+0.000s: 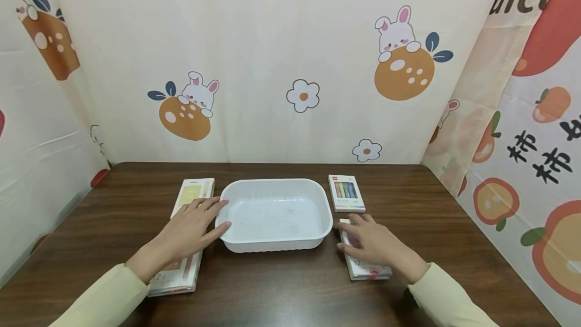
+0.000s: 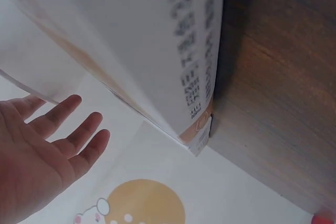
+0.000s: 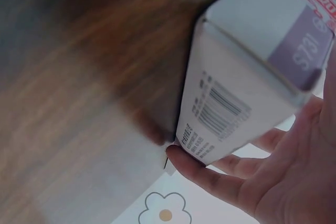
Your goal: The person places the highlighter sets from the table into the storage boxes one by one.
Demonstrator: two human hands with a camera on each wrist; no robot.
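My left hand (image 1: 192, 226) reaches over two flat white boxes, its fingertips at the left rim of a white plastic tray (image 1: 274, 246). The farther left box (image 1: 196, 189) has a yellow panel. The nearer left box (image 1: 174, 281) lies partly under my hand and forearm. In the left wrist view the fingers are loosely spread, and a white box (image 2: 131, 40) stands out close up. My right hand (image 1: 372, 238) lies over a small white box (image 1: 363, 270), with one finger against its barcode side (image 3: 220, 114). Its fingers look fairly straight.
Behind my right hand lies another white box (image 1: 347, 193) with a picture of coloured sticks on its front. Everything stands on a dark brown wooden table (image 1: 272, 291). Printed cloth (image 1: 254, 115) hangs behind it and along both sides.
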